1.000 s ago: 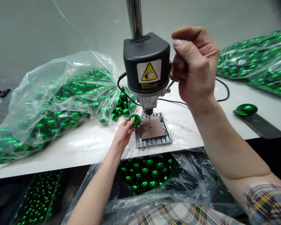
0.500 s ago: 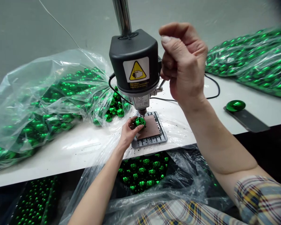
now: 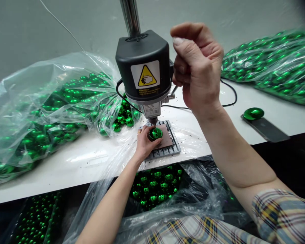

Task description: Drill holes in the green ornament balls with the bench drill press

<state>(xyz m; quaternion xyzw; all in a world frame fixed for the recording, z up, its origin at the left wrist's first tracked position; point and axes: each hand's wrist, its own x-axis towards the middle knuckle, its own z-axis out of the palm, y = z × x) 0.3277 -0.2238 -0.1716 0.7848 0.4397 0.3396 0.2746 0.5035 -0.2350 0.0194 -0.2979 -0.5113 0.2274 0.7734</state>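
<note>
Between the thumb and fingers of my left hand (image 3: 144, 143) is a shiny green ball (image 3: 157, 134). My hand and the ball are over a pinkish-brown pad (image 3: 166, 136) on the slotted grey base plate (image 3: 177, 147), just below the chuck (image 3: 153, 120) of a black drill press (image 3: 143, 64). Whether the bit touches the ball I cannot tell. My right hand (image 3: 199, 66) is raised beside the drill head, fingers curled. A metal lever (image 3: 175, 90) runs up from the drill's side into this hand, which hides its end.
Clear plastic bags of green balls lie at the left (image 3: 53, 112) and right (image 3: 271, 64) of the white table (image 3: 73, 166). A phone (image 3: 271, 130) with a green ball (image 3: 254, 113) on it lies at right. Below the front edge are more green balls (image 3: 157, 184) in plastic. Dark crumbs surround the plate.
My left hand has moved a little to the right over the pad with the green ball. The right hand stays raised by the drill head. The whole view has shifted slightly.
</note>
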